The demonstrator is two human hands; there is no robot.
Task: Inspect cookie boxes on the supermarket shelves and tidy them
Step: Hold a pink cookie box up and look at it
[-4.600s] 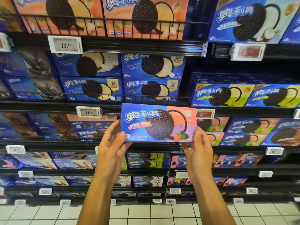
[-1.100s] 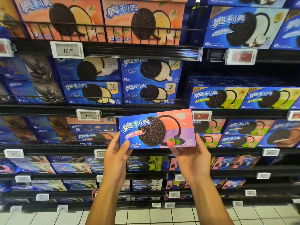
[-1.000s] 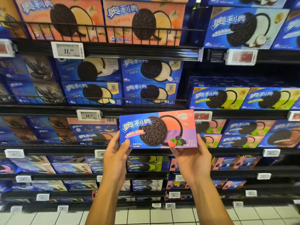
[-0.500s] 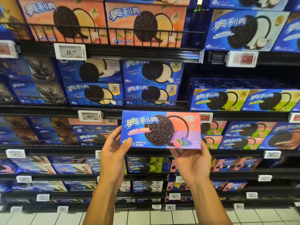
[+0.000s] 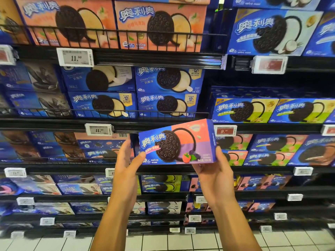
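Head camera: strawberry-blueberry Oreo box (image 5: 176, 143) tilts, its right end at 1 o'clock, before a dark shelf gap. Left hand (image 5: 126, 165) thumb presses its 8 o'clock corner; right hand (image 5: 215, 171) pinches its lower-right edge. Price tag (image 5: 225, 130) sits just beside.

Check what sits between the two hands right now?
In the head view, the strawberry-blueberry cookie box spans the gap, tilted: left hand at its lower-left corner, right hand under its lower-right corner.

Single head-worn wide-angle view, close before the shelves (image 5: 163, 122), facing forward and slightly downward.
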